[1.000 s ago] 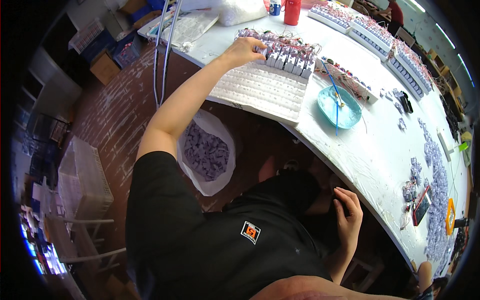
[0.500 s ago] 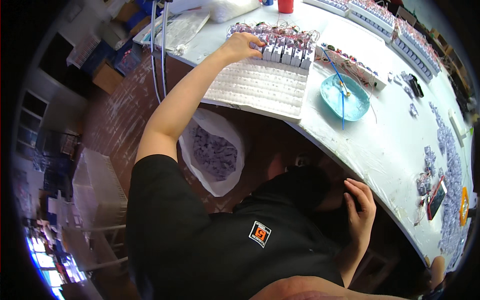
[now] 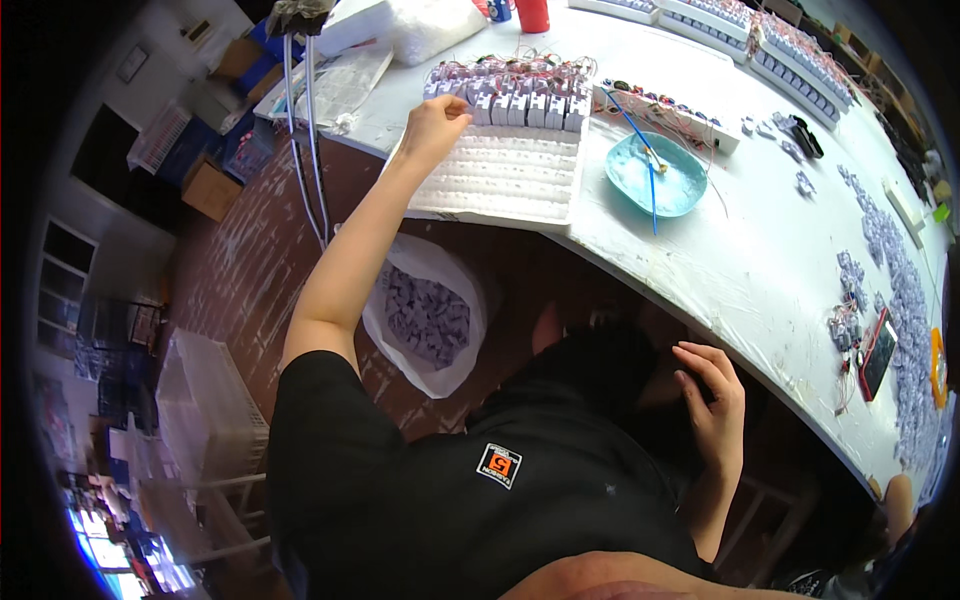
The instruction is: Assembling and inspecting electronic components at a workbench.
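Observation:
My left hand [image 3: 432,133] is over a white foam tray [image 3: 500,178], at the left part of a row of small grey-white plastic blocks [image 3: 525,108] with thin red wires. Its fingers are curled, thumb and forefinger close together at the blocks. Whatever is between the fingertips is too small to make out. The blocks stand upright side by side in the tray's far slots; the nearer ridged slots show bare foam. Off the table's near edge, my right hand [image 3: 715,400] hangs near my body, fingers loosely stretched, thumb apart, holding nothing.
Right of the tray are a turquoise bowl [image 3: 656,178] with a blue stick across it and a narrow box of wired parts [image 3: 680,118]. A phone [image 3: 878,355] and piled small parts [image 3: 900,300] lie farther right. Below stands a white sack of grey pieces [image 3: 428,318].
My left hand has shifted leftward along the row of blocks, and its fingers have drawn closer together. The whole view has shifted slightly. My right hand keeps nearly the same pose.

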Demonstrator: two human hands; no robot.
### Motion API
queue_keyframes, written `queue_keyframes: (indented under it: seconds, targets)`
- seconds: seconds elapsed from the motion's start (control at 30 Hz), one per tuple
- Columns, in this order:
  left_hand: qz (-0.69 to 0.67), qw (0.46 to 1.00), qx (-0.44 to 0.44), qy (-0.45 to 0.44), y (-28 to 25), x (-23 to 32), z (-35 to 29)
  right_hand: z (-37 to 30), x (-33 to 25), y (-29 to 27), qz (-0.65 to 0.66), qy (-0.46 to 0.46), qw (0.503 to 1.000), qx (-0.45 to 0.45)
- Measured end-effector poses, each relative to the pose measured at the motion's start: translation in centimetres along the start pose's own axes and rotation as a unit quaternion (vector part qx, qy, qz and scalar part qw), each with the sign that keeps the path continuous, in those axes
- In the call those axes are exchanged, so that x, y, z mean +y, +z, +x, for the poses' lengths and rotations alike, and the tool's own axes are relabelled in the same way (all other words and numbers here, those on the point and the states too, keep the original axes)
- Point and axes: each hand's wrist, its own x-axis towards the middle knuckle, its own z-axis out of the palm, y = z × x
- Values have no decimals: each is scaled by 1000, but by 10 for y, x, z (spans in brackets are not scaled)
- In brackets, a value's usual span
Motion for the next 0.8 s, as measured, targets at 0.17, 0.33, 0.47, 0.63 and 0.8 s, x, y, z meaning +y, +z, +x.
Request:
queue_keyframes:
  seconds: [0.17,0.33,0.47,0.63,0.8]
  targets:
    - [76,993,-59,-70,10,18,0,-2,5,-2,14,4,1000,2]
    - [-26,996,-16,-85,27,-21,-2,2,13,5,25,-8,1000,-7]
    - [-119,988,-40,-94,32,-28,0,13,10,14,66,22,997,-39]
    - [75,995,-11,60,32,-25,-7,27,4,23,51,-28,997,-56]
    - [96,994,-20,58,35,-30,-10,25,1,27,71,-27,995,-70]
